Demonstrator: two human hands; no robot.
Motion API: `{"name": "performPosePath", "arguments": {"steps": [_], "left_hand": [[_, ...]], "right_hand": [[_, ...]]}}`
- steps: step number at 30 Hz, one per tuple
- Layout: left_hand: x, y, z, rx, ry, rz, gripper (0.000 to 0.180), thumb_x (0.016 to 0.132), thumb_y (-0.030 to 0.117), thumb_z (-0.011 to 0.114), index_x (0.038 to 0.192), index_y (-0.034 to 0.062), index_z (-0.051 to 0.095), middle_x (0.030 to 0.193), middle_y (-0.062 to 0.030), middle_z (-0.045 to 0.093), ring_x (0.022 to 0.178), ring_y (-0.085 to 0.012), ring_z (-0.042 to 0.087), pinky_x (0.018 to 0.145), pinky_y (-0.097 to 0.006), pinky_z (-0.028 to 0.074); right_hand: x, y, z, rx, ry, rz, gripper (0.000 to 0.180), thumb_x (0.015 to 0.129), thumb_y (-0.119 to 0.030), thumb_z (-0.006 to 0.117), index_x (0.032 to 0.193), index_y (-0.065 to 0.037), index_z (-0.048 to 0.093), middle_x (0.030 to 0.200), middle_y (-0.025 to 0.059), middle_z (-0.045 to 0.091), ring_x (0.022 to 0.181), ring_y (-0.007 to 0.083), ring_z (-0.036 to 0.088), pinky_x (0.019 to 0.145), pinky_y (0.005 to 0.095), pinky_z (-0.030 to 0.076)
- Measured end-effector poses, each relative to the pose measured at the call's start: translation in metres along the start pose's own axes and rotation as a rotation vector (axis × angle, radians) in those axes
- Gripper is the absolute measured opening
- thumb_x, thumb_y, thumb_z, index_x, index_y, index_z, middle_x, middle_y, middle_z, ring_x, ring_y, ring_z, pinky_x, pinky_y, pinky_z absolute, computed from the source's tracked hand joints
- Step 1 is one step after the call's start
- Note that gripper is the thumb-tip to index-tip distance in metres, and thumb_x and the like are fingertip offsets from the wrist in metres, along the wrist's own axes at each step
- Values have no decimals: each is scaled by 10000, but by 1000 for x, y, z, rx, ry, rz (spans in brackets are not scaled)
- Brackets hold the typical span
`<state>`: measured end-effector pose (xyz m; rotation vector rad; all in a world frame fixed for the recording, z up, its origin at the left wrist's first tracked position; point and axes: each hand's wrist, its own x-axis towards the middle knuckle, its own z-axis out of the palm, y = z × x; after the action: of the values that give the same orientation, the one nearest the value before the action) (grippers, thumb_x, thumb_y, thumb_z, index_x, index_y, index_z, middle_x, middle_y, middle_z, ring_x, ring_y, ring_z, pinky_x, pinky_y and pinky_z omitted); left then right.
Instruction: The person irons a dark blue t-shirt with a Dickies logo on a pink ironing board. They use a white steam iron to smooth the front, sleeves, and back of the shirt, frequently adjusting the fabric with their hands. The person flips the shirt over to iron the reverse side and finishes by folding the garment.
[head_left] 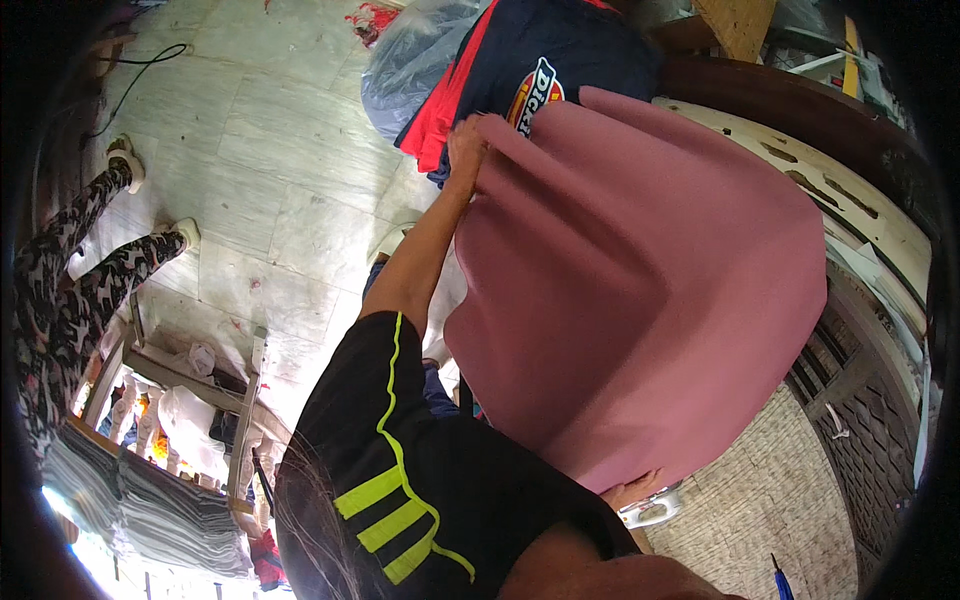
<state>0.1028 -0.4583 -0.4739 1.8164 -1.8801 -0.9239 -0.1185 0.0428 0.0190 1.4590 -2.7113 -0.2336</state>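
A large dusty-pink sheet of smooth fabric (660, 270) spreads in front of me, bent in soft folds toward its left side. My left hand (467, 152), arm stretched far forward, is closed on the sheet's far left edge. At the near edge, my right hand (633, 490) holds the sheet; part of that hand is hidden by the fabric. Beside the right hand, a white plastic object (655, 508) shows partly from under the sheet. Just beyond my left hand lies a navy and red cloth item (570, 50) with a printed patch.
A clear plastic bag (405, 75) rests on the tiled floor (260, 170). To the right are a woven-textured surface (770, 490), a dark lattice panel (880, 420) and a blue pointed tool (780, 578). Another person's patterned legs (120, 260) stand at left, near stacked grey fabric (150, 500).
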Motion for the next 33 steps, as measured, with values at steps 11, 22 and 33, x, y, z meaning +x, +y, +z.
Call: {"name": "performPosePath", "arguments": {"steps": [11,22,33], "left_hand": [[-48,40,-38,-600,-37,-89,294,983,222,516,1208,46,587,1105,-263,669,1065,-478,619,895,-517,487],[-44,109,-323,-394,84,151,270,979,185,560,1118,-25,657,855,-200,703,766,-286,686,734,-378,517],[-308,367,-534,488,-408,661,115,804,53,613,907,53,664,711,-201,585,694,-388,604,608,-436,459]], "right_hand": [[1,-22,-4,33,2,33,786,984,-596,259,1543,-45,235,1552,307,267,1401,506,301,1122,634,237],[1,-36,-5,126,50,83,725,977,-547,335,1467,-15,392,1550,260,312,1418,476,291,1136,600,231],[62,-102,-62,1186,99,-435,620,818,-83,721,1396,-35,502,1449,168,488,1358,331,452,1128,437,356]]}}
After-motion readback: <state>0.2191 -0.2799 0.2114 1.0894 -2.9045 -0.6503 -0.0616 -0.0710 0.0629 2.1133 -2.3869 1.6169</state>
